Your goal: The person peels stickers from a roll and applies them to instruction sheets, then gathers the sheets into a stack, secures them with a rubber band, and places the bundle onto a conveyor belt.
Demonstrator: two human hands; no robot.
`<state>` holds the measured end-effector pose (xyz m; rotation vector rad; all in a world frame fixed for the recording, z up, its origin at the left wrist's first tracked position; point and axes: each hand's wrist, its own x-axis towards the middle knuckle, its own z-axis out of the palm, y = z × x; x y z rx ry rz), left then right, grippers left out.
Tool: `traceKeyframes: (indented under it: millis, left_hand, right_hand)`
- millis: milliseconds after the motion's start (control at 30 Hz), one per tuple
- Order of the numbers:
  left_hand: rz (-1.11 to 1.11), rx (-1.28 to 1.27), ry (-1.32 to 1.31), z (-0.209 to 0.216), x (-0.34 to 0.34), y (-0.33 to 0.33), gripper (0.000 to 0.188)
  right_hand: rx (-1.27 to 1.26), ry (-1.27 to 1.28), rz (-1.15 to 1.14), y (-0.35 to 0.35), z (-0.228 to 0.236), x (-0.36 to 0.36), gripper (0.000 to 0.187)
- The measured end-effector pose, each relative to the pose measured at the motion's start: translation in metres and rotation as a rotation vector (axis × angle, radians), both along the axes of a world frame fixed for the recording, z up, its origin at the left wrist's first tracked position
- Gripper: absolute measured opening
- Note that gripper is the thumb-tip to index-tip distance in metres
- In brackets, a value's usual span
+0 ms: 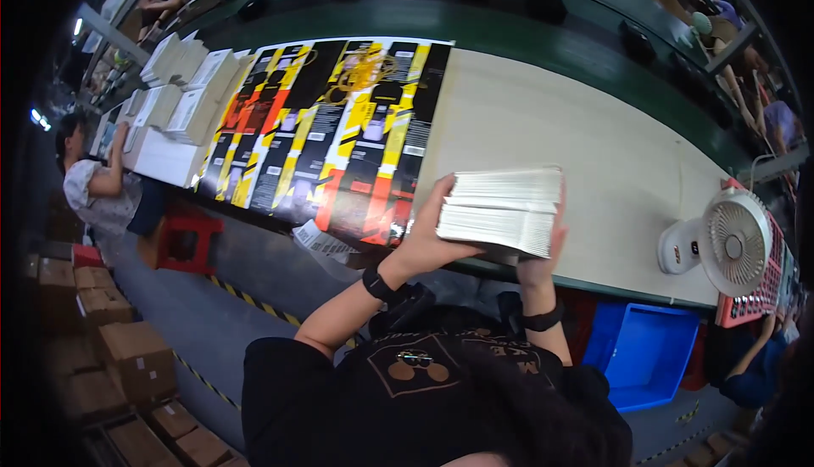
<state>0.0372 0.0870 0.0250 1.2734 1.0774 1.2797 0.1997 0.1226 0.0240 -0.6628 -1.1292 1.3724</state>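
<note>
A thick stack of white folded leaflets (500, 204) is gripped between my two hands above the table's near edge. My left hand (428, 246) wraps the stack's left end, thumb along the near side. At the right end my right hand (541, 259) is closed on it from below and beside, its fingers partly hidden by the paper. The leaflets' edges face up in close rows. A black band circles each wrist.
To the left, a printed black, yellow and red sheet (297, 145) covers the table, with yellow rubber bands (360, 77) on it. White stacks (191, 111) stand beyond. A white fan (736, 242) is at right, a blue bin (649, 357) below. Black items line the green conveyor (475, 26).
</note>
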Motion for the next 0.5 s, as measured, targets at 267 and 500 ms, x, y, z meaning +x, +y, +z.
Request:
traceKeyframes:
  millis: [267,500]
  left_hand:
    - [-0.019,0.091,-0.008,-0.005,0.001,0.0,0.1]
    - [-0.069,0.098,-0.065,-0.017,-0.005,0.003,0.101]
  right_hand:
    - [-0.065,-0.078,0.103,-0.006,-0.005,-0.002,0.116]
    - [0.012,-0.127,0.113,-0.008,-0.009,0.001,0.116]
